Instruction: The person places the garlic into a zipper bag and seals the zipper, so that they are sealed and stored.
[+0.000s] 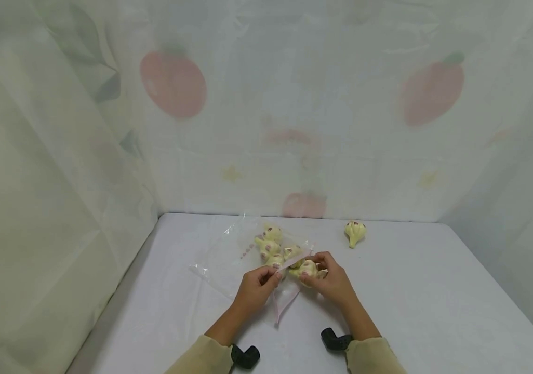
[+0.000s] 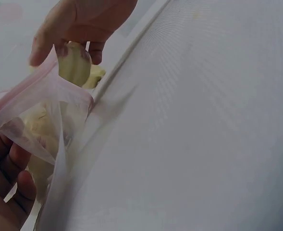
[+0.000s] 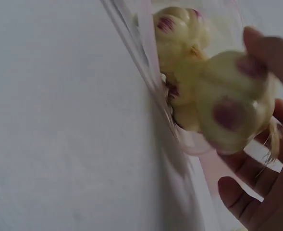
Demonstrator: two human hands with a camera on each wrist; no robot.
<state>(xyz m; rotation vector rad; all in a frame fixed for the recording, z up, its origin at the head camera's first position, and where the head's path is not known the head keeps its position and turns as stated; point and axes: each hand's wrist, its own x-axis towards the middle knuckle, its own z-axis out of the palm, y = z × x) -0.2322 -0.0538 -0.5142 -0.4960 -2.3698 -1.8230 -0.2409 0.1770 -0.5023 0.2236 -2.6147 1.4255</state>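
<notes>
A clear zip bag (image 1: 229,254) with a pink seal strip lies on the white table, several yellowish garlic bulbs (image 1: 270,250) with purple patches inside it. My left hand (image 1: 255,286) pinches the edge of the bag's mouth by the pink strip (image 2: 23,94). At that opening my right hand (image 1: 334,283) holds another garlic bulb (image 3: 232,103) between thumb and fingers, its root tuft toward the palm. The right wrist view shows this bulb overlapping bulbs at the mouth; how far in it sits I cannot tell.
One more garlic bulb (image 1: 355,234) lies alone near the table's back edge, right of the bag. Pale curtains with printed fruit (image 1: 173,83) hang behind the white table (image 1: 411,291) and at both sides. A black wrist device (image 1: 245,357) sits on each wrist.
</notes>
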